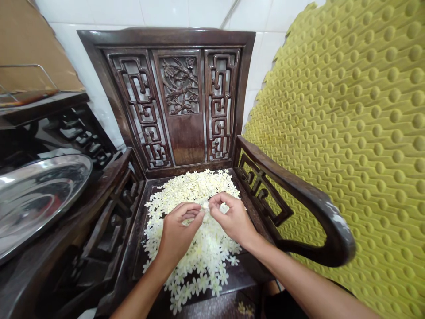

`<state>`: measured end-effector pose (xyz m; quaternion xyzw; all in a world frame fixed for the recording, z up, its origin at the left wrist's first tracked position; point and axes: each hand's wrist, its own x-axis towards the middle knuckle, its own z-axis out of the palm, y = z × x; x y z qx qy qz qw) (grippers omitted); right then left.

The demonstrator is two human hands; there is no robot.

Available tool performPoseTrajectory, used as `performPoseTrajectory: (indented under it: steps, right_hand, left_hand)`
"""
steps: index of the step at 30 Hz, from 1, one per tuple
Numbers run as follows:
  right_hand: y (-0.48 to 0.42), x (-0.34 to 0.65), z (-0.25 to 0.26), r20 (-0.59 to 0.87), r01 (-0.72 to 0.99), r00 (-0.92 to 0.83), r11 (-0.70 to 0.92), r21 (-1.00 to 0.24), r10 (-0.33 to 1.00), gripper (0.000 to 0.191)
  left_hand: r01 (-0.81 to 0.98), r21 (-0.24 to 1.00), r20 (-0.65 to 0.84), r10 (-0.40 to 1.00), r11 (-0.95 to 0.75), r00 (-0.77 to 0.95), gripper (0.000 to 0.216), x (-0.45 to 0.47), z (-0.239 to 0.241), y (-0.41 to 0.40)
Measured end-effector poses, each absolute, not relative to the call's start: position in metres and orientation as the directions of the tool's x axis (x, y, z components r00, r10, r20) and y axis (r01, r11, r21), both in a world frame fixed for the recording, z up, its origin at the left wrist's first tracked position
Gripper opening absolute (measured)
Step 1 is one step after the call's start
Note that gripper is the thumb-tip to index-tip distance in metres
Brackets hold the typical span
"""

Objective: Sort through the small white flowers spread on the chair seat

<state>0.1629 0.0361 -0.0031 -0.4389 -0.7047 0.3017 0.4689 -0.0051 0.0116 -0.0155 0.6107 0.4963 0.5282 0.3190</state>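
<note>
A heap of small pale yellow paper flowers [195, 186] covers the seat of a dark carved wooden chair [181, 93]. My left hand [177, 230] and my right hand [232, 217] hover over the heap, fingertips meeting. Both hands pinch one small flower piece [206, 206] between thumbs and forefingers. The piece is mostly hidden by the fingers.
A shiny metal tray [36, 195] lies at the left on another dark chair. A bumpy yellow foam sheet [358, 133] stands at the right, behind the chair's curved armrest [299, 190]. White tiled wall [166, 11] is behind.
</note>
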Motion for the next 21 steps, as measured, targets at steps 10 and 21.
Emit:
performPoseTrajectory:
  steps: [10,21]
  right_hand:
    - [0.033,0.160,-0.001,0.351,0.238,-0.304,0.427,-0.872,0.886,0.013]
    - [0.035,0.163,-0.002,0.284,0.168,-0.339,0.355,-0.920,0.897,0.013]
  left_hand:
    - [0.054,0.996,0.079,0.997,-0.078,-0.021,0.013,-0.004,-0.009,0.010]
    - [0.026,1.000,0.011,1.000,-0.012,0.026,0.017,-0.009,-0.003,0.009]
